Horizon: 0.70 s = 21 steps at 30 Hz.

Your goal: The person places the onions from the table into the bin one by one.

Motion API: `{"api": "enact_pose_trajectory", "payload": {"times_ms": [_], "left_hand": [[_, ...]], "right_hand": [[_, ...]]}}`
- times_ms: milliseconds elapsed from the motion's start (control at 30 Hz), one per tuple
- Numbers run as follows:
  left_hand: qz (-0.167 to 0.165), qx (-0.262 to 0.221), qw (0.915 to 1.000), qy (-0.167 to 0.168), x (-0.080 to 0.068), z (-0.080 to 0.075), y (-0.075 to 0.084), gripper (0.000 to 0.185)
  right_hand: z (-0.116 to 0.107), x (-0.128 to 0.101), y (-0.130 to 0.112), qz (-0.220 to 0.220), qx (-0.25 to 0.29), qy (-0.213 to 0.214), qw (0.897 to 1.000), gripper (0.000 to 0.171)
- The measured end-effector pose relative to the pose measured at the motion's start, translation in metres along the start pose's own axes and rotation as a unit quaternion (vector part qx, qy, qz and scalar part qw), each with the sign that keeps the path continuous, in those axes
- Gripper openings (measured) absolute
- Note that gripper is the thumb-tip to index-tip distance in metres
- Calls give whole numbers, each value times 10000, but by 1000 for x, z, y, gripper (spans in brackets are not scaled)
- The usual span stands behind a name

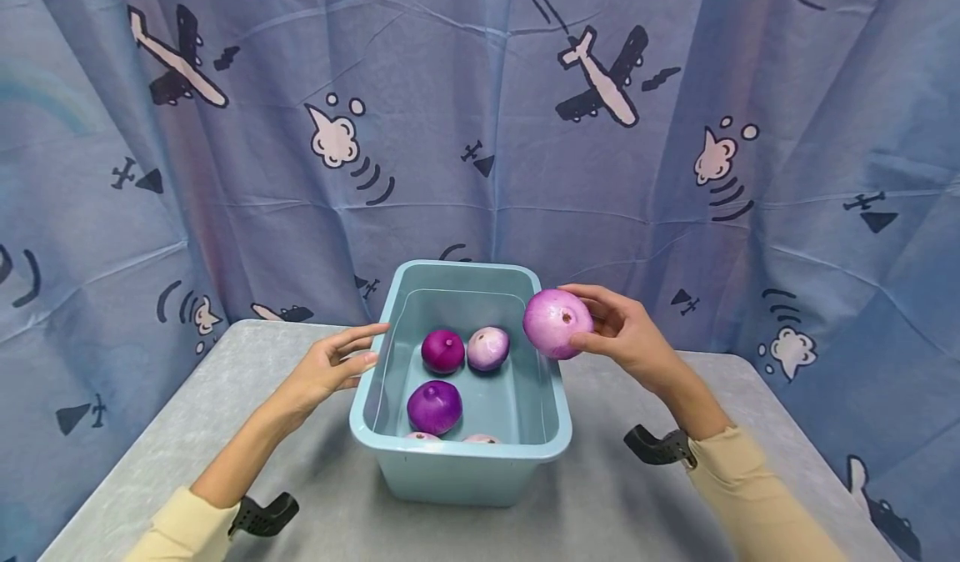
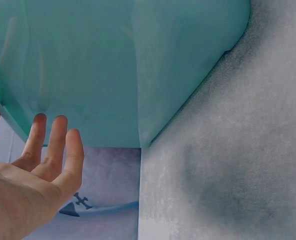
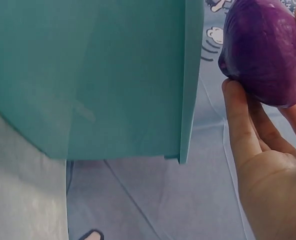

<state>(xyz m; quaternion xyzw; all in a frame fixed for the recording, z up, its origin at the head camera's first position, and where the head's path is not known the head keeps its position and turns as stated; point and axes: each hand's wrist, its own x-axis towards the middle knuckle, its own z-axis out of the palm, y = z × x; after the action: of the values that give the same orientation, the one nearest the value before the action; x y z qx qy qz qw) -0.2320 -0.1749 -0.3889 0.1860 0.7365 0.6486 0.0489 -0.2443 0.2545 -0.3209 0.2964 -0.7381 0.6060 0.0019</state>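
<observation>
My right hand (image 1: 626,333) grips a pale purple onion (image 1: 557,323) at the right rim of a light blue plastic bin (image 1: 465,479). In the right wrist view the same onion (image 3: 265,52) looks darker, with fingers under and around it. At the bin's left rim is my left hand (image 1: 330,368), its fingers loosely extended and holding nothing. Inside the bin are a deep magenta onion (image 1: 442,351), a whitish-purple onion (image 1: 488,348) and a dark purple onion (image 1: 435,407). The tops of two paler onions (image 1: 481,439) show behind the near rim, which hides the rest of them.
The bin stands on a grey table (image 1: 300,462). Behind the table hangs a blue curtain (image 1: 450,87) printed with airplanes and clouds. A black wrist mount (image 1: 264,515) is at the left sleeve and another black mount (image 1: 658,445) at the right.
</observation>
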Motion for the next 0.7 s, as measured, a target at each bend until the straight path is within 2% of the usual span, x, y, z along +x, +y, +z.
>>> {"api": "enact_pose_trajectory", "payload": {"times_ms": [467,700], "left_hand": [[28,-17,10000,7,0,0,0,50],[18,-17,10000,18,0,0,0,50]], "right_hand": [[27,21,5,62,352,-156,9992,59],[30,23,6,88,343,-375,9987,59]]}}
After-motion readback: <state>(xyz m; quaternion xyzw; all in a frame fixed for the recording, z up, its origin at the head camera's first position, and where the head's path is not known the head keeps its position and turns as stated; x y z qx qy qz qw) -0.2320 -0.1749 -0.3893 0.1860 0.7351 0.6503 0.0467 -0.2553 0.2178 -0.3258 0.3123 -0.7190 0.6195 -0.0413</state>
